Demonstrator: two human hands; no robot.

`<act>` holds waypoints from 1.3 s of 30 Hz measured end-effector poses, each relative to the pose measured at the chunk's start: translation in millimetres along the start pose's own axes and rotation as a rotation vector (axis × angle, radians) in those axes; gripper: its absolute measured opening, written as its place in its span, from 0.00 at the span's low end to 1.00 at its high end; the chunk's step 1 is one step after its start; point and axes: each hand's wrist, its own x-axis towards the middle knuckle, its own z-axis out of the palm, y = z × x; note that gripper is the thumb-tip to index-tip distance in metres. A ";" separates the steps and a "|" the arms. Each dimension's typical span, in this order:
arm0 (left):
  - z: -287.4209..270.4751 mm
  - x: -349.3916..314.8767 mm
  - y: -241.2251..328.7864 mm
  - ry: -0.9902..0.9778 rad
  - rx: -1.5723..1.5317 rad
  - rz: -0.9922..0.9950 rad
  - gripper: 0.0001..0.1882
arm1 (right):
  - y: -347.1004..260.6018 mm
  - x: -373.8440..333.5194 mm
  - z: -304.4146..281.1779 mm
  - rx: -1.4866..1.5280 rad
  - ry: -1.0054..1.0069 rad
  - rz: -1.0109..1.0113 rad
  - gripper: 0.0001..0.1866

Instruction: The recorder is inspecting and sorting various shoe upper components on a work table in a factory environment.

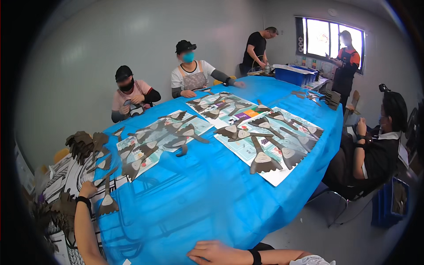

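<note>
My left hand [88, 189] is at the left end of the table, its fingers closed on the narrow end of a dark brown flat piece [107, 175]. Just right of it lies a dark brown fan-shaped piece [108, 205] with a scalloped edge, a long stem and a pale patch. My right hand [212, 253] rests on the blue table cover [190, 212] at the near edge, fingers stretched to the left and holding nothing. Stacks of brown pieces [79, 148] and a nearer brown pile [64, 207] flank my left hand.
Printed sheets [274, 180] bear several more brown pieces across the table. Two masked people [194, 79] sit along the far side, and another person [380, 145] sits at the right. Two people stand at the back near a blue bin [291, 76]. Another bin [382, 205] is on the floor.
</note>
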 end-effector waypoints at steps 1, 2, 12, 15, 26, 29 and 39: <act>-2.2 -1.1 2.0 0.001 -0.004 0.000 0.20 | -0.6 0.2 -0.7 -0.003 0.009 0.002 0.04; -4.0 -2.1 3.3 0.007 -0.009 -0.003 0.20 | -1.2 0.4 -0.8 0.006 0.004 0.010 0.04; -18.8 -10.2 13.1 0.060 -0.063 -0.001 0.21 | 0.9 0.7 0.9 0.027 0.029 -0.022 0.04; -25.2 -15.0 18.3 0.083 -0.092 0.007 0.22 | 0.7 -0.2 2.0 0.029 0.040 -0.017 0.04; -96.7 -99.1 58.4 -0.010 -0.369 0.197 0.23 | -0.3 3.2 1.4 0.001 0.015 -0.007 0.04; -120.0 -162.6 80.4 -0.269 -0.661 0.517 0.27 | -0.9 5.0 -0.4 -0.016 0.000 -0.010 0.04; -157.0 -392.6 85.4 -1.047 -1.434 0.301 0.27 | -7.4 8.6 -6.0 -0.021 -0.027 -0.014 0.03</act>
